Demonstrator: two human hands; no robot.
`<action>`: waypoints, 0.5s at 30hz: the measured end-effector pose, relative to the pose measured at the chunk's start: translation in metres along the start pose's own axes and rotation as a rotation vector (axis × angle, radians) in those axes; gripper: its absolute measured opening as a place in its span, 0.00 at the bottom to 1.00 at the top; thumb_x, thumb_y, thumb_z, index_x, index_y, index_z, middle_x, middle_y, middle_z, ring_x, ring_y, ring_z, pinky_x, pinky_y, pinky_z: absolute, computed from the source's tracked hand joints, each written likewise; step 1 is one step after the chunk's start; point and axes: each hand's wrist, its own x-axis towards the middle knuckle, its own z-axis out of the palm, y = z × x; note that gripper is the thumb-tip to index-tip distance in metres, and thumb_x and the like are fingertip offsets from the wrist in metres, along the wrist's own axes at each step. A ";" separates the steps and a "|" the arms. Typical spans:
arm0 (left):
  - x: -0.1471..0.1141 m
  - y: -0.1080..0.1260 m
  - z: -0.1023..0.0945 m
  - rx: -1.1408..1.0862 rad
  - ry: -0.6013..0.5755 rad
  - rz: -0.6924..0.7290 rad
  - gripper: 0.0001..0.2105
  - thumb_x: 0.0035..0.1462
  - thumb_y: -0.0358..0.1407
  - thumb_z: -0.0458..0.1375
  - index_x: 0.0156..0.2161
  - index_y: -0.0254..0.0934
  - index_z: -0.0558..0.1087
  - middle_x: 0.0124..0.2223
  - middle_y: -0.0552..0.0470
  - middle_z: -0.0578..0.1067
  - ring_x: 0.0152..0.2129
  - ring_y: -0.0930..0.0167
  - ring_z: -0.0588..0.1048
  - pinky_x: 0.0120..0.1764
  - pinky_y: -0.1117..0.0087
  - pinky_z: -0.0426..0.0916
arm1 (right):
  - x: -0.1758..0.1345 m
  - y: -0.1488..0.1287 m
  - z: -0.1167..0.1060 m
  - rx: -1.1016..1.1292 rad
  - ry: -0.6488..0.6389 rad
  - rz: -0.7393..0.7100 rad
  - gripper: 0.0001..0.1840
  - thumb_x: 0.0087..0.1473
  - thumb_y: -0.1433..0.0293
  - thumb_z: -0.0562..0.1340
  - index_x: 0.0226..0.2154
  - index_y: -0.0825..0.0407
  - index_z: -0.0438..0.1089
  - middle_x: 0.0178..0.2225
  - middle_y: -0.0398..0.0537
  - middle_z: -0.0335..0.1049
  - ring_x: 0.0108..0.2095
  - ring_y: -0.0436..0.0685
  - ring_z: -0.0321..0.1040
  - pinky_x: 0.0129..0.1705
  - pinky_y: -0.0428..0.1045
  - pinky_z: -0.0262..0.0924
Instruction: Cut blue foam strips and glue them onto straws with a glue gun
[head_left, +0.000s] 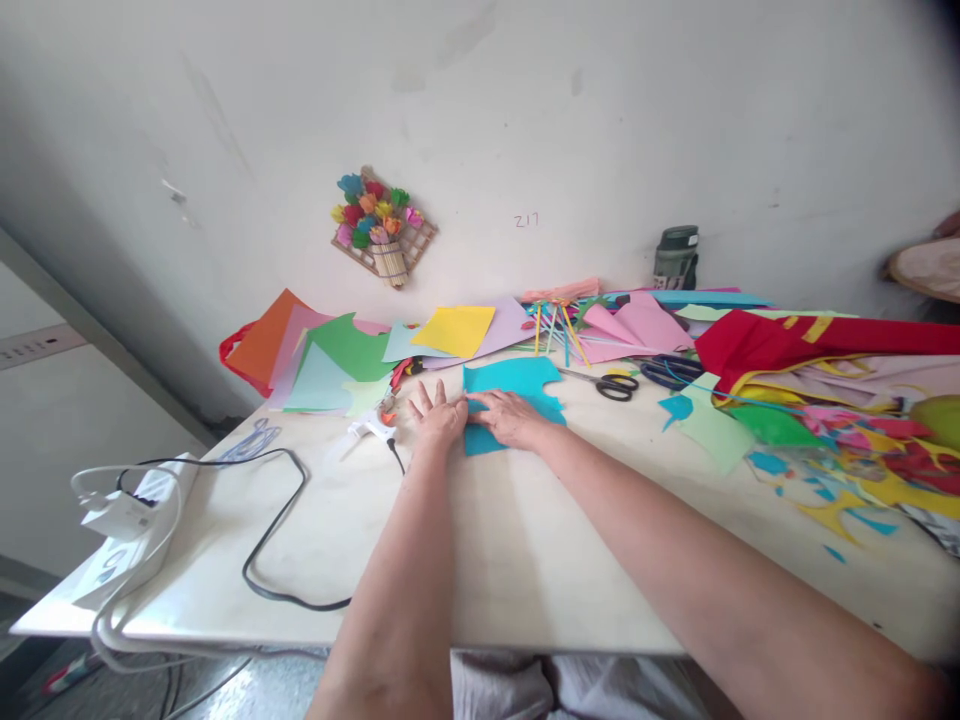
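Observation:
A sheet of blue paper (514,374) with a ragged, cut right edge lies flat on the table. My right hand (506,417) rests on it, fingers stretched toward the left edge and nothing visible in its grasp. Just beside that edge, my left hand (437,415) lies on the table with its fingers spread, its thumb side close to the right fingertips. Left of my left hand is a white hot glue gun (370,427) with a black cord. Black-handled scissors (616,386) lie to the right of the blue paper.
Coloured sheets, with a yellow sheet (455,331) on top, line the back by the wall. Paper scraps (829,500) and red fabric (795,345) cover the right side. A power strip (139,530) with cables sits at left. A dark bottle (676,260) stands behind.

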 end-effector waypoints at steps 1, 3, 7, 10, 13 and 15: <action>0.001 0.001 0.000 0.001 -0.001 0.001 0.21 0.53 0.44 0.38 0.50 0.51 0.64 0.61 0.61 0.44 0.56 0.62 0.27 0.53 0.51 0.25 | 0.000 0.000 0.000 0.001 -0.002 0.002 0.19 0.55 0.70 0.47 0.46 0.36 0.63 0.55 0.39 0.51 0.53 0.59 0.48 0.49 0.55 0.48; 0.003 0.001 -0.001 0.013 -0.006 0.015 0.21 0.54 0.43 0.38 0.51 0.51 0.63 0.61 0.61 0.45 0.56 0.62 0.28 0.52 0.50 0.26 | 0.000 0.000 0.000 0.005 -0.005 0.006 0.19 0.55 0.70 0.47 0.45 0.36 0.64 0.55 0.39 0.51 0.53 0.59 0.48 0.49 0.55 0.48; 0.006 0.002 -0.006 0.060 -0.010 0.052 0.21 0.54 0.42 0.38 0.52 0.53 0.60 0.61 0.61 0.45 0.56 0.61 0.28 0.51 0.48 0.24 | 0.000 0.000 0.000 0.004 -0.007 0.015 0.19 0.55 0.69 0.48 0.45 0.37 0.64 0.55 0.40 0.51 0.53 0.59 0.48 0.48 0.55 0.48; 0.008 0.003 -0.010 0.117 0.024 0.093 0.20 0.54 0.41 0.39 0.52 0.54 0.61 0.61 0.61 0.45 0.56 0.61 0.26 0.51 0.49 0.23 | 0.000 0.000 0.000 0.001 0.002 0.009 0.18 0.55 0.68 0.47 0.45 0.38 0.65 0.55 0.40 0.51 0.53 0.59 0.48 0.49 0.54 0.48; 0.010 0.006 -0.014 0.182 0.054 0.143 0.20 0.53 0.42 0.40 0.51 0.53 0.62 0.61 0.62 0.46 0.56 0.62 0.26 0.51 0.50 0.22 | 0.000 -0.001 0.000 -0.013 0.004 0.006 0.17 0.55 0.67 0.47 0.44 0.39 0.66 0.54 0.42 0.52 0.52 0.59 0.49 0.48 0.55 0.49; 0.013 0.007 -0.016 0.212 0.056 0.169 0.20 0.54 0.43 0.40 0.51 0.52 0.63 0.61 0.61 0.46 0.56 0.61 0.27 0.51 0.49 0.22 | -0.001 -0.001 0.000 -0.019 0.003 0.006 0.17 0.55 0.67 0.48 0.44 0.39 0.66 0.54 0.44 0.53 0.51 0.59 0.50 0.47 0.55 0.50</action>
